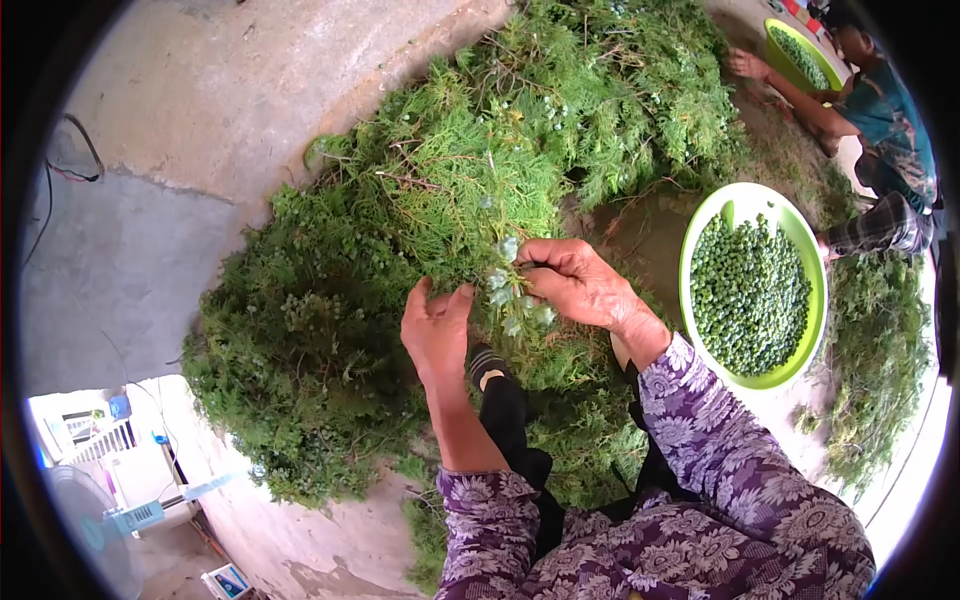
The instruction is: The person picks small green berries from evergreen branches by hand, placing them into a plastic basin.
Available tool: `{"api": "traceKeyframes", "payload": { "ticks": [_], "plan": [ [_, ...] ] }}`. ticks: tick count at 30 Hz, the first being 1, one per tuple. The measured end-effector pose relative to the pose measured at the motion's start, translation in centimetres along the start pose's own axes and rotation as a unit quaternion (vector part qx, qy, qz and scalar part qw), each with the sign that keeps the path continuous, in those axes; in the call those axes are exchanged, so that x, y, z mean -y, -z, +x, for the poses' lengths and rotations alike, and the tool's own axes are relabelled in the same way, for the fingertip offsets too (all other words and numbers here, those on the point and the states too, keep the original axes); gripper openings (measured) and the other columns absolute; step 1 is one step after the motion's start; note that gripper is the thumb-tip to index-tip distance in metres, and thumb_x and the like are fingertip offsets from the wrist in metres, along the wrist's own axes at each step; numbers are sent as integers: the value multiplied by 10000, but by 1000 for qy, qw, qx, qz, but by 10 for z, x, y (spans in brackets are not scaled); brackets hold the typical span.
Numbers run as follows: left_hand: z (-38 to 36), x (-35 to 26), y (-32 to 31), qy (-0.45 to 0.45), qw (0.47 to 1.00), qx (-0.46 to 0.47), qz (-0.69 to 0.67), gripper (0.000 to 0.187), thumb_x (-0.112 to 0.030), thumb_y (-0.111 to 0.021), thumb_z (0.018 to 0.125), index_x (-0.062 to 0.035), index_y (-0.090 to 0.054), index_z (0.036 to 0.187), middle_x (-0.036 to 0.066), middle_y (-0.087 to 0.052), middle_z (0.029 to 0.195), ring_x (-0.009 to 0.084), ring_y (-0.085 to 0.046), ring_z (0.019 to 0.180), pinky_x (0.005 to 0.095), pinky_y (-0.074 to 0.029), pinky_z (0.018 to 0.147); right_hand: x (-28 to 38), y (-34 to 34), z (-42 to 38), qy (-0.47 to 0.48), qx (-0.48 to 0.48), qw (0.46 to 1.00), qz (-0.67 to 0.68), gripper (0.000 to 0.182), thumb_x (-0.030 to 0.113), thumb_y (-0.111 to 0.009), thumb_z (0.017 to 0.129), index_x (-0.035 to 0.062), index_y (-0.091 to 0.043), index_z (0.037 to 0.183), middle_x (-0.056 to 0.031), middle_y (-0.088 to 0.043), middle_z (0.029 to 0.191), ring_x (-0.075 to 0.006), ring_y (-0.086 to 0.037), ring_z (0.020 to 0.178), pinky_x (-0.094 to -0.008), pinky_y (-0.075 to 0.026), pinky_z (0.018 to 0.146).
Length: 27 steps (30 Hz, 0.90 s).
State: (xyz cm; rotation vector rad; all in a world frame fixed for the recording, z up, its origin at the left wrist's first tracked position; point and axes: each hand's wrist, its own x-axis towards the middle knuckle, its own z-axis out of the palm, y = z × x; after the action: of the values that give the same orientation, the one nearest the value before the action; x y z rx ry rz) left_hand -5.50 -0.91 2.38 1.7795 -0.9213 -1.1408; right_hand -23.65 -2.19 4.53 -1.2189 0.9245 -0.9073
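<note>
Between the thumb and fingers of my right hand (580,285) is an evergreen sprig (502,290) bearing pale blue-green cones, held above the foliage. My left hand (437,325) is just left of the sprig, with its thumb and forefinger apart and nothing visible between them; its other fingers are partly hidden. Beneath both hands spreads a large heap of cut evergreen branches (430,190), feathery and green. To the right of my right hand stands a lime-green basin (688,290) holding many small green cones (750,290).
At the upper right a co-worker (885,130) sits beside another green basin (775,30) of cones, one hand touching the heap. More branches (870,370) lie beyond the near basin. A fan (85,520) is at the lower left, and a dark cable (75,150) lies on the concrete floor (200,110).
</note>
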Motion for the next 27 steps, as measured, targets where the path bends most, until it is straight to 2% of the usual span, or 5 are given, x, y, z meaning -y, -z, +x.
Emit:
{"api": "traceKeyframes", "payload": {
  "ticks": [6,15,18,22,27],
  "plan": [
    [-13,-10,-2,-165,973,157,-26,559,104,-550,654,-41,-459,1187,-7,-513,680,50,-477,592,186,-377,518,5,2,-2,-30,103,994,-31,176,27,-465,756,-11,-574,888,27,-524,689,-32,-438,634,-207,-375,570],
    [-14,-10,14,-37,973,220,-54,276,-71,-637,706,15,-521,941,2,-499,629,65,-420,463,208,-335,420,7,5,-6,-15,162,984,-67,237,123,-489,750,30,-591,943,-6,-545,664,-83,-484,585,-233,-398,543],
    [-13,-6,16,-2,982,187,-34,206,-70,-657,702,7,-552,860,-10,-490,595,56,-387,436,207,-317,403,5,-1,-10,-52,11,988,-144,242,134,-512,754,37,-599,958,-32,-586,712,-130,-532,590,-273,-447,571],
    [-12,-7,22,-13,989,145,-37,118,-58,-665,703,-17,-559,734,-19,-482,567,46,-362,424,211,-285,388,-27,16,2,259,-38,866,-427,181,83,-529,737,5,-610,880,-116,-604,755,-213,-583,615,-304,-498,605],
    [3,16,36,-15,996,62,-60,100,-45,-673,700,-22,-586,743,-8,-557,607,30,-366,419,193,-261,376,13,21,2,-37,-67,980,182,128,12,-456,786,-12,-566,847,-91,-608,774,-121,-583,612,-207,-473,490]
  ]
}}
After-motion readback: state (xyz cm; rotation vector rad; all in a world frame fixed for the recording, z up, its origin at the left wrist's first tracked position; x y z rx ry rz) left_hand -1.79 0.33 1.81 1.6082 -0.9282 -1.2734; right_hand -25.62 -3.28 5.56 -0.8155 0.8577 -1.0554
